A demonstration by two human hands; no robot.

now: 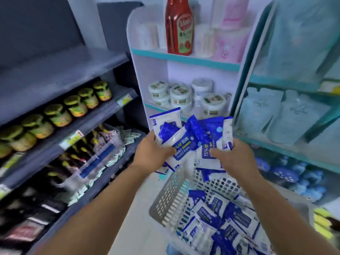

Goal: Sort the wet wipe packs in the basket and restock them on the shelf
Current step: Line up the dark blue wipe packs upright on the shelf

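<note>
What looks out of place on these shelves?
The red ketchup bottle on the white shelf's top tier stands among pale toiletry packs, so it looks misfiled. The wipe packs in both hands are fanned unevenly, not stacked.

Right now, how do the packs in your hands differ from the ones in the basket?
The held packs fan upright, gripped by the left hand and right hand; the basket packs lie flat, loose and untouched. Held ones are up by the shelf; the others sit low in the basket. Both are blue-and-white.
</note>
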